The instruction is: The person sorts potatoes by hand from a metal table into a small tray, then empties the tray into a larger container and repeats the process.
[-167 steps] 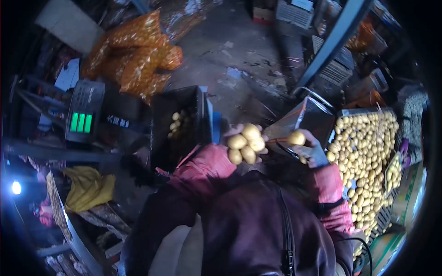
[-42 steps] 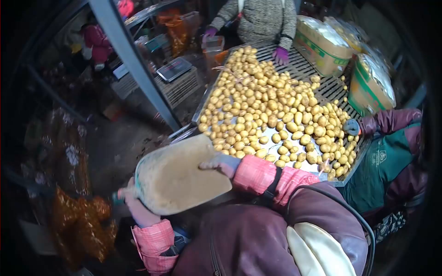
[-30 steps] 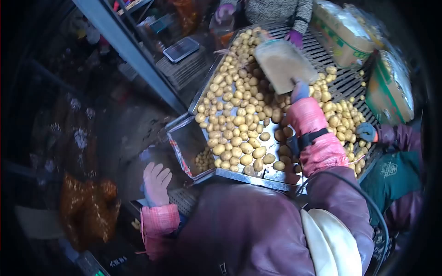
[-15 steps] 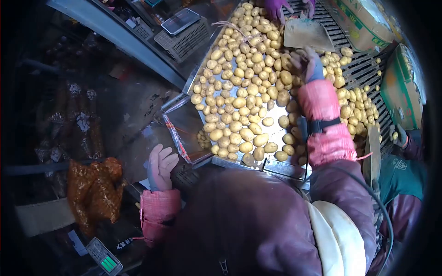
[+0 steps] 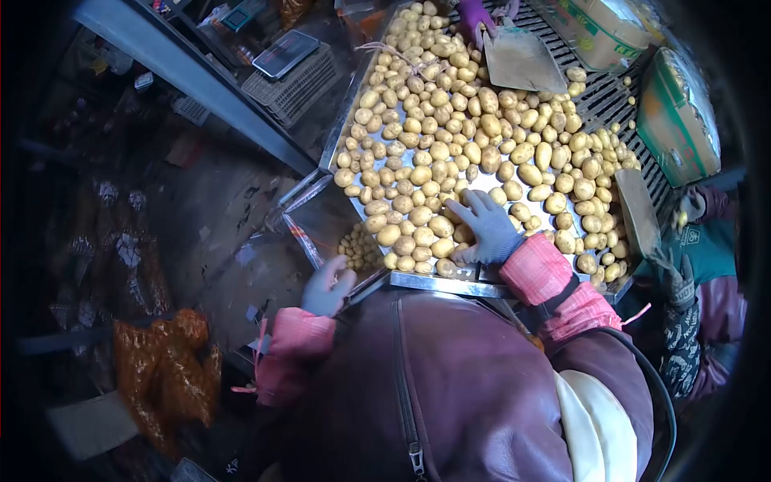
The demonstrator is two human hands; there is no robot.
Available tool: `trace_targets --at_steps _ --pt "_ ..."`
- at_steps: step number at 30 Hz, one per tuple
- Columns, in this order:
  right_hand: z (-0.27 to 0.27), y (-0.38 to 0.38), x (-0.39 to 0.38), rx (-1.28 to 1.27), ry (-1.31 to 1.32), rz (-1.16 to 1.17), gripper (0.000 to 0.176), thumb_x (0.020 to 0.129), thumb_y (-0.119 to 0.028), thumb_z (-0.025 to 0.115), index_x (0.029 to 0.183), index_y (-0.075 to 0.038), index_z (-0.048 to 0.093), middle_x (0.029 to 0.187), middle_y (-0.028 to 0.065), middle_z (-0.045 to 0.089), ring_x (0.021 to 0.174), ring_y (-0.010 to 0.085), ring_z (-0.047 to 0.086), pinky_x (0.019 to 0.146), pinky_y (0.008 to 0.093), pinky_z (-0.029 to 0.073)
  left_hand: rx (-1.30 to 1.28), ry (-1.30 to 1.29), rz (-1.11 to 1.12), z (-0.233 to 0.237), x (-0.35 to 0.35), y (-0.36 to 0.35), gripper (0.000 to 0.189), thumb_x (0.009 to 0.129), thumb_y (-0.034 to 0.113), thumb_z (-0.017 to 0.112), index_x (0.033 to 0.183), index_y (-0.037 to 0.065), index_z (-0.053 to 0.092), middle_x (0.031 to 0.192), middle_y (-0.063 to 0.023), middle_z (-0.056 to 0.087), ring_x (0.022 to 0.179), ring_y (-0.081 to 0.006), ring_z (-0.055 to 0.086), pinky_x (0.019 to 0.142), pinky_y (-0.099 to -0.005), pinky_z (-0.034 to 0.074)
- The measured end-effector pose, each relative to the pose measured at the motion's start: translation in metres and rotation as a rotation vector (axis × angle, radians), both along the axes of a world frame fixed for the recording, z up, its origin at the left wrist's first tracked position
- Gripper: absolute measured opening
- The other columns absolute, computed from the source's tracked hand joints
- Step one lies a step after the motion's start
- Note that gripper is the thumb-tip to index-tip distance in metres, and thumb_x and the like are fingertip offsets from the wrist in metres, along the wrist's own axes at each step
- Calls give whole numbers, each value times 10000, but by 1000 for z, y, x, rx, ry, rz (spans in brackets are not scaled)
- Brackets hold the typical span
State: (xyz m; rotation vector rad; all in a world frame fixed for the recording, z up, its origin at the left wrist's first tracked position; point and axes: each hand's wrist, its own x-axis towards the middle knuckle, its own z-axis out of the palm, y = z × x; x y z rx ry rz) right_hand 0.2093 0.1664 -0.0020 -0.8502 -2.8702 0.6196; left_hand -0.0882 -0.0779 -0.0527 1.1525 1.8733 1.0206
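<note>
My right hand (image 5: 482,229) lies fingers-spread on the potatoes (image 5: 450,145); I'd rake gently near-left toward my left hand (image 5: 328,287), whose fingers I can't make out.

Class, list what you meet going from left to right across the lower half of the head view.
Orange mesh sack of produce → the person's gloved left hand → gloved right hand, spread on small yellow potatoes → flat tan scoop at the right edge, by a co-worker.

Dim work area. A grey metal beam (image 5: 185,76) runs diagonally above a littered concrete floor (image 5: 217,225). A scale (image 5: 285,53) rests on a plastic crate (image 5: 309,80). Lined cardboard boxes (image 5: 683,120) flank the brightly lit metal table (image 5: 434,283). Orange mesh sacks (image 5: 165,377) lie lower left.
</note>
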Motion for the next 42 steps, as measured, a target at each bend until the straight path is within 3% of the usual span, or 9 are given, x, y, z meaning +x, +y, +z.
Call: trace_targets --at_steps 4,7,11,15,21,27,33,37,42 --pt "-18 -4 -30 28 6 17 1033 606 -540 804 1495 -243 369 1478 245 354 1365 454 336 995 581 392 -142 487 -495 -16 5 10 570 859 427 629 1293 65 547 1041 -196 657 905 -377 612 841 -466 457" --pt "-26 -11 -57 60 -71 12 1049 625 -638 751 1521 -307 317 1486 271 336 1363 476 334 1018 607 358 -427 385 -634 -44 6 7 458 841 415 592 1159 86 596 1082 -191 647 911 -414 582 874 -521 423" --pt "-41 -12 -92 107 -125 -20 953 711 -711 656 1524 -366 298 1527 294 267 1390 493 297 1045 682 280 -264 540 -679 -64 10 -6 356 867 376 552 1085 95 573 956 -145 631 891 -368 595 773 -506 479" --pt "-27 -25 -138 88 -160 -74 786 766 -599 679 1456 -352 395 1457 227 326 1183 440 489 845 546 470 -219 567 -677 -52 13 -5 331 892 332 536 1113 87 550 917 -154 608 811 -381 605 728 -503 487" --pt "-46 -42 -161 73 216 87 776 799 -572 677 1473 -302 403 1465 225 375 1232 445 479 959 536 444 -187 544 -682 -60 7 -9 332 903 354 517 1123 108 551 935 -166 607 845 -385 617 749 -511 483" --pt "7 -36 -33 104 286 -192 740 813 -522 688 1458 -251 446 1438 266 418 1282 456 437 1052 541 370 -250 532 -701 -62 8 -4 307 885 362 533 1076 124 555 923 -175 606 822 -409 618 733 -534 484" --pt "33 -42 106 -12 -269 -647 947 641 -498 793 1450 -162 432 1318 236 488 1212 437 479 1009 532 398 -211 507 -659 -60 7 -6 318 878 362 565 1083 118 569 922 -190 609 810 -417 622 737 -539 477" --pt "3 -38 97 120 -210 -541 922 676 -435 786 1466 -184 382 1238 169 513 1078 417 514 942 514 432 -236 514 -684 -68 4 -4 375 872 332 610 1185 130 570 942 -191 616 825 -414 627 740 -533 480" --pt "-5 -25 30 67 -73 -499 660 730 -225 751 1324 -205 464 1351 231 396 1100 413 531 836 523 494 -236 513 -715 -74 0 -4 367 862 286 631 1190 138 563 922 -190 605 816 -415 624 726 -530 482"
